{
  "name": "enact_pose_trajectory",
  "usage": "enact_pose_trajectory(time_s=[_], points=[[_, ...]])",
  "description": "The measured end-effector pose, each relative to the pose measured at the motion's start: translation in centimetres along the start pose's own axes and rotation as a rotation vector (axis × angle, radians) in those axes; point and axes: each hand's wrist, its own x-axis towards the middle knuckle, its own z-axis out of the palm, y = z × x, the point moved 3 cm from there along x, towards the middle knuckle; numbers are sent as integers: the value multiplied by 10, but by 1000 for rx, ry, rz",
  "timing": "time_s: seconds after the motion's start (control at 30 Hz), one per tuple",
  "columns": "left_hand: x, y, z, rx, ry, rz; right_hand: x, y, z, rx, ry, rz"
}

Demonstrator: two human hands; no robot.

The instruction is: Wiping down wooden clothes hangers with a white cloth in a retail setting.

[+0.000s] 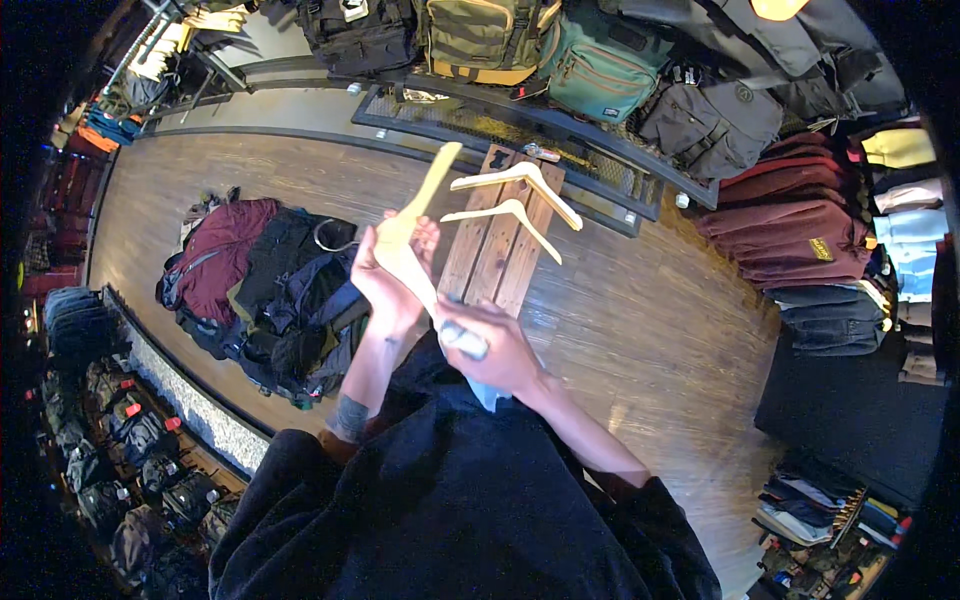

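My left hand [392, 275] is wrapped round a pale wooden clothes hanger [433, 185], held tilted in front of me. One arm of the hanger points up and away; the other runs down to my right hand [495, 348]. Left of my left hand shows a curved metal hook [330, 238], apparently the hanger's. My right hand is closed round a pale bluish, cloth-like piece [465, 341] at the hanger's lower end, and its fingers partly hide it. Two more wooden hangers [530, 182] [513, 208] lie on a slatted wooden bench [480, 258] just beyond my hands.
On the floor at left lies a big heap of dark and maroon clothes [265, 290]. Bags, among them a green one [605, 75], line a metal-framed shelf [530, 115] at the back. Maroon garments [790, 215] hang at right; a rack of bags [140, 450] stands lower left.
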Motion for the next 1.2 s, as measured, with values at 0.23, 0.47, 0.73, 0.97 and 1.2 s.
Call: enact_pose_trajectory(time_s=[0.23,0.47,0.73,0.97,1.2], points=[[2,5,-3,19,11,32,2,2,6,5,-16,-20],[-28,-31,-12,107,138,-74,69,3,3,80,174,-3],[-8,11,-43,131,196,115,28,2,41,-138,-72,-22],[25,49,-70,344,582,296,-15,10,43,-453,-127,241],[53,13,-94,572,481,35,-31,56,28,-263,220,468]])
